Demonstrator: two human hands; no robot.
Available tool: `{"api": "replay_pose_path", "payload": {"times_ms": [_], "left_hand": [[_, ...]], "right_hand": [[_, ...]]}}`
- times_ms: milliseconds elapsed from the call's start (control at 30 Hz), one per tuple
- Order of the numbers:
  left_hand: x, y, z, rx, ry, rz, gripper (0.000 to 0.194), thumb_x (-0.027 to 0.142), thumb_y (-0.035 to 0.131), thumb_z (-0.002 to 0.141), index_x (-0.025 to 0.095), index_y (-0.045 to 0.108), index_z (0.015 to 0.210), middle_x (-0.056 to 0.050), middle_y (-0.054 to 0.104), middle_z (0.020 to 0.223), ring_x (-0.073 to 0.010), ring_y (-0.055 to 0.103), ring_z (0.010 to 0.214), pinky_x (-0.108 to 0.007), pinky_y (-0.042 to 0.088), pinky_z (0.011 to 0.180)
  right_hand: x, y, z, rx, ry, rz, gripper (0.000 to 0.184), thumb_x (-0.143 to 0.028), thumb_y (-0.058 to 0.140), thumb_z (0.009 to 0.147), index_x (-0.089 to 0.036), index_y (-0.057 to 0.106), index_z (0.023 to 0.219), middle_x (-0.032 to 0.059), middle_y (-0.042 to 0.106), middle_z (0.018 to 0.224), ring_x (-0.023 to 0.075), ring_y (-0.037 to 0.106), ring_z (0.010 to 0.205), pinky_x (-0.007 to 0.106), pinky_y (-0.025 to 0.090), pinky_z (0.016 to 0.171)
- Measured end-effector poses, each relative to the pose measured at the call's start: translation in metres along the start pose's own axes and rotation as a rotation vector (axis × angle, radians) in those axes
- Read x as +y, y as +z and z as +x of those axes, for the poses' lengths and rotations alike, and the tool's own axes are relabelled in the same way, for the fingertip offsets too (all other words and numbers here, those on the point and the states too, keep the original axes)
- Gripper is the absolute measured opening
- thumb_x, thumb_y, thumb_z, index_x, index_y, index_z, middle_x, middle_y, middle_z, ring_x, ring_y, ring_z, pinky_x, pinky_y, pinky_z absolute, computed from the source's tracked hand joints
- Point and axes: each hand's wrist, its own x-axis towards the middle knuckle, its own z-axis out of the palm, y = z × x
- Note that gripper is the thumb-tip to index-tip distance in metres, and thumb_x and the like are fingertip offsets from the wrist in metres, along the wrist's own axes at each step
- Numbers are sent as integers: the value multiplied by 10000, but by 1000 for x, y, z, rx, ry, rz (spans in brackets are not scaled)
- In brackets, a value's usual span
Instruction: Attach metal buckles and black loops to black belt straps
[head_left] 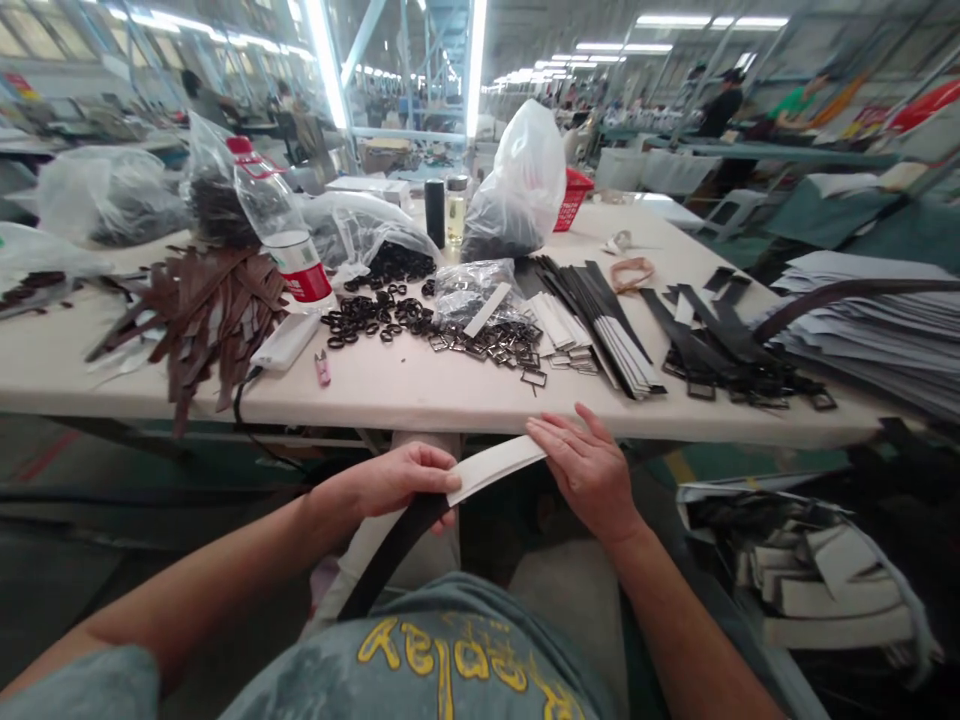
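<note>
In front of my lap, my left hand (412, 477) pinches a black strap where a white strip (496, 466) lies on it, thumb on top. The strap's dark tail (390, 560) hangs down towards my shirt. At the strip's far right end is my right hand (589, 470), thumb hidden beneath and fingers lying over the end. Beyond my hands, on the table (420, 395), lie metal buckles (487, 343), black loops (379, 315), white strips (559, 322) and black straps with white ends (611, 330).
Brown straps (210, 300), a plastic bottle (300, 260), a white power bank (285, 342) with a cable and pink snips (322, 368) sit on the left. Buckled black straps (720, 345) lie right, before stacked grey sheets (877, 310). A bag of strips (832, 580) stands low right.
</note>
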Motion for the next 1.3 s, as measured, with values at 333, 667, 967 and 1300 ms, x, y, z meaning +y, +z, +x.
{"api": "replay_pose_path", "payload": {"times_ms": [333,667,967,1300], "left_hand": [[-5,9,-2,-110,-89,88,352,423,836,657,129,681,774,-45,710,608,-119,622,465,-202,500,475],[-6,17,9,-171,-126,-10,263,320,820,688,105,688,761,-52,686,570,-118,621,462,-168,488,431],[-13,10,15,-166,-136,-20,265,315,818,682,105,680,766,-48,678,565,-118,616,447,-172,501,420],[-18,1,12,-168,-121,-25,219,306,773,731,119,659,736,-44,672,550,-101,577,394,-153,429,373]], "right_hand": [[-6,-23,-17,65,-85,-68,303,-139,479,986,-233,683,1188,37,740,1173,199,673,1143,441,360,1151],[-29,-14,-26,63,-212,19,280,-104,507,967,-192,688,1162,53,778,1059,199,706,1069,430,353,1157],[-23,-11,-37,21,-76,42,435,-282,537,989,-157,497,1404,133,708,1227,207,714,1046,417,441,1081],[-10,-20,-51,36,-9,109,228,-192,550,970,-241,714,1121,54,777,1053,158,733,953,351,514,981]]}}
